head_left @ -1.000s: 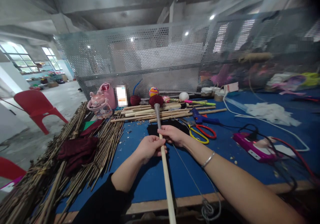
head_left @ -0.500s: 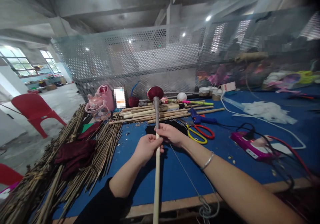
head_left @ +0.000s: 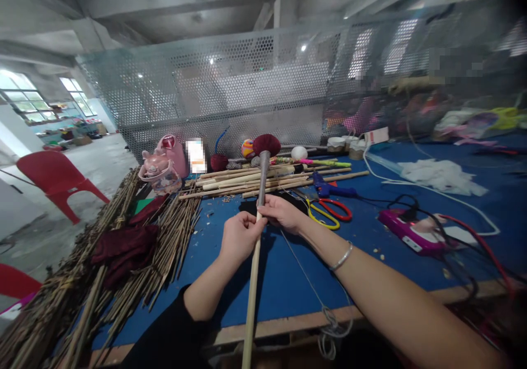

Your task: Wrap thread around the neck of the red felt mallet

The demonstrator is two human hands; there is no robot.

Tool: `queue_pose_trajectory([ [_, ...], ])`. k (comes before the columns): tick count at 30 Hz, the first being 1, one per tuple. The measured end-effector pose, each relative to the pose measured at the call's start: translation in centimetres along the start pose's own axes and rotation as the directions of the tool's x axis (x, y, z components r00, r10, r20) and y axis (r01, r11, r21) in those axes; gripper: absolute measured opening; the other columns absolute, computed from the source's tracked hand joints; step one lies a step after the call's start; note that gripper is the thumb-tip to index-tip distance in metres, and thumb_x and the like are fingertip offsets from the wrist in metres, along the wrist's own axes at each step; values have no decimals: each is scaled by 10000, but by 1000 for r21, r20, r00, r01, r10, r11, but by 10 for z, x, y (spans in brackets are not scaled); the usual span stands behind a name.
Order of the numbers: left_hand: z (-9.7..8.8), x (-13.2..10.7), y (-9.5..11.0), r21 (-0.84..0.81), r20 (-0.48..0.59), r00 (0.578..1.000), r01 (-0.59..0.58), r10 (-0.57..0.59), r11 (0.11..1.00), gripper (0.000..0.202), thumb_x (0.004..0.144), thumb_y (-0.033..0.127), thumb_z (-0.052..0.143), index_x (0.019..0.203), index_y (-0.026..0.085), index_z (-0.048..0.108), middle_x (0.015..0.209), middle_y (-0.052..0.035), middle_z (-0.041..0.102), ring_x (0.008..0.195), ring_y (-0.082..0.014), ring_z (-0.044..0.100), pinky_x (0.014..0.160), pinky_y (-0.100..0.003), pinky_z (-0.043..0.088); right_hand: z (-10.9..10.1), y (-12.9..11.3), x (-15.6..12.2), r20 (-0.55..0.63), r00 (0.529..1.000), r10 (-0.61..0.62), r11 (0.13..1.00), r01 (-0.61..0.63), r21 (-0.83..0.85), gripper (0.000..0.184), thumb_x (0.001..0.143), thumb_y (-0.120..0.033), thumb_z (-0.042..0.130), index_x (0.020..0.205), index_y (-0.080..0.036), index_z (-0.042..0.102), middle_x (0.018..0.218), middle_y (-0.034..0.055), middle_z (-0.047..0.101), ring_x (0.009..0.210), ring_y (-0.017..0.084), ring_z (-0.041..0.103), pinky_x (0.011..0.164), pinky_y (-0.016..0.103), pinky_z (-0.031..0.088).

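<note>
A pale wooden stick (head_left: 252,297) stands slanted in front of me, its far end topped by a dark red rounded head (head_left: 267,145). Grey wrapping (head_left: 263,181) covers the upper shaft below that head. My left hand (head_left: 242,236) is closed round the bare wood just under the wrapping. Slightly higher, my right hand (head_left: 283,214) pinches the shaft at the wrapping's lower end. A thin grey string (head_left: 302,270) runs from beneath my right hand to a loose tangle (head_left: 331,325) at the table's front edge. Whether my fingers also hold the string is hidden.
Bundled thin twigs (head_left: 164,253) and dark red cloth (head_left: 123,251) lie at left. Behind my hands are several pale sticks (head_left: 230,181), scissors (head_left: 329,210) and a blue glue gun (head_left: 329,188). A purple power strip (head_left: 405,231) with cables sits right. A perforated metal screen (head_left: 230,83) stands behind.
The red head has tipped right and slightly up, while the stick's near end has swung left. Both hands keep their hold. The view has shifted a little.
</note>
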State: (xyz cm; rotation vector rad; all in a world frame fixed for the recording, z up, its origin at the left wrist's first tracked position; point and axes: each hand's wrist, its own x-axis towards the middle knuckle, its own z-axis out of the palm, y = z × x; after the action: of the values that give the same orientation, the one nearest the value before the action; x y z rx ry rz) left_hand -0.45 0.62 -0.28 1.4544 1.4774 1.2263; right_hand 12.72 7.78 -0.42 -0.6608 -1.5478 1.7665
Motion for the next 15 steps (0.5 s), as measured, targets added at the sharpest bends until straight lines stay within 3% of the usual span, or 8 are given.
queue_pose_trajectory([
  [2, 0, 0, 3, -142, 78, 994, 83, -72, 986, 335, 695, 466, 603, 642, 143, 531, 491, 12, 544, 406, -67, 450, 411, -178, 312, -2, -1, -1, 27, 1000, 2, 998, -3, 63, 289, 701, -354, 641, 803, -176, 438, 477, -105, 377, 337, 19, 194, 326, 176, 101],
  [5, -1, 2, 4, -409, 287, 943, 279, -168, 869, 327, 730, 456, 576, 742, 131, 537, 581, -30, 603, 456, -89, 532, 454, -192, 394, -4, 0, -3, 52, 998, 29, 990, -36, 139, 296, 702, -364, 636, 828, -184, 437, 477, -104, 374, 340, 22, 195, 326, 165, 78],
  [8, 0, 4, -2, -441, 399, 892, 392, -215, 807, 309, 751, 422, 564, 799, 118, 538, 610, -44, 606, 474, -95, 558, 463, -200, 428, -4, 5, -2, 25, 997, 69, 996, -71, 59, 300, 697, -378, 633, 795, -174, 435, 503, -72, 468, 330, 20, 243, 321, 164, 94],
  [10, 3, 5, -8, -360, 369, 895, 386, -250, 849, 288, 754, 406, 561, 820, 129, 514, 605, -29, 595, 446, -98, 551, 430, -205, 427, -2, 11, 1, -11, 997, 70, 998, -70, -4, 306, 677, -364, 650, 768, -161, 441, 517, -58, 497, 342, 24, 302, 327, 161, 163],
  [15, 10, 3, -12, -287, 171, 962, 256, -213, 923, 289, 712, 364, 613, 845, 165, 452, 592, 31, 548, 414, -71, 514, 398, -183, 409, 7, 22, 7, -19, 999, 44, 999, -45, -29, 329, 653, -367, 666, 761, -145, 449, 560, -33, 539, 433, 63, 446, 415, 183, 324],
])
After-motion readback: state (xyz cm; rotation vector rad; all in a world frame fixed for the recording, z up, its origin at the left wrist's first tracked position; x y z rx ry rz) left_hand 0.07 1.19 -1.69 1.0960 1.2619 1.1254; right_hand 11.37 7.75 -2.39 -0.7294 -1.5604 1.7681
